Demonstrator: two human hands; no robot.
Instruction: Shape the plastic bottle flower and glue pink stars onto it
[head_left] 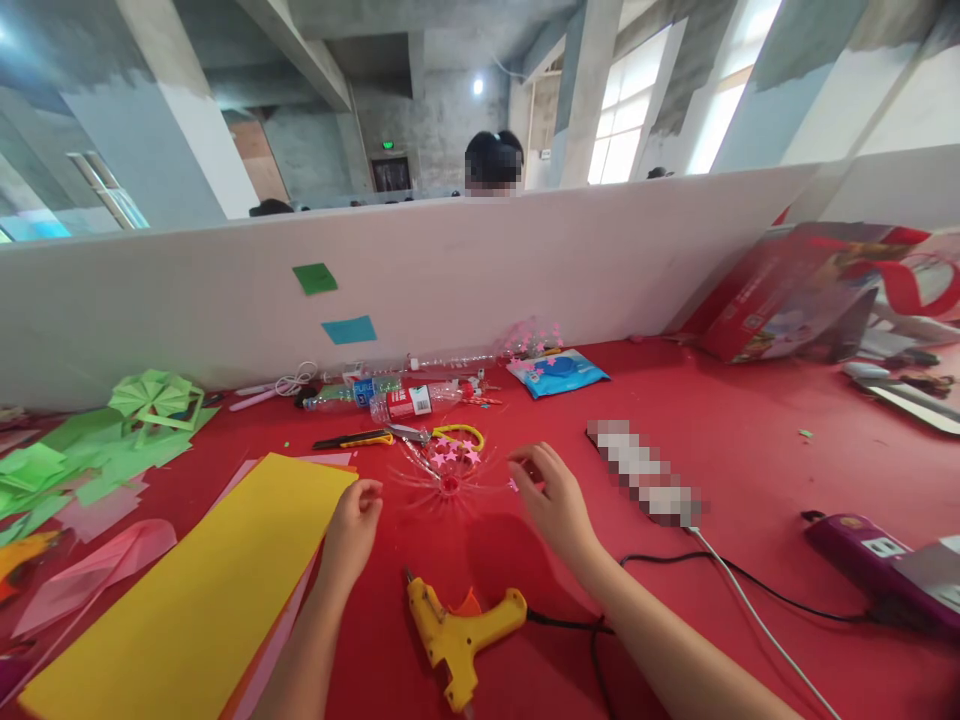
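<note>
A clear plastic bottle cut into thin splayed strips (449, 486) rests on the red table, its red centre showing and pink stars stuck on its far strips. Left of it is my left hand (355, 528), fingers loosely curled with a small gap at the thumb; it hovers by the yellow paper's corner and I see nothing in it. On the other side my right hand (553, 500) arches over the table beside a loose pink star (514, 485), fingers bent, thumb apart, holding nothing visible. A yellow hot glue gun (466, 632) lies between my forearms.
Yellow paper sheets (202, 590) and green paper pieces (97, 450) cover the left. Scissors (457, 434), a utility knife (352, 439), plastic bottles (412, 401) and a blue packet (559, 373) lie ahead, below a white partition (450, 270). Cables and a power strip (885, 565) are on the right.
</note>
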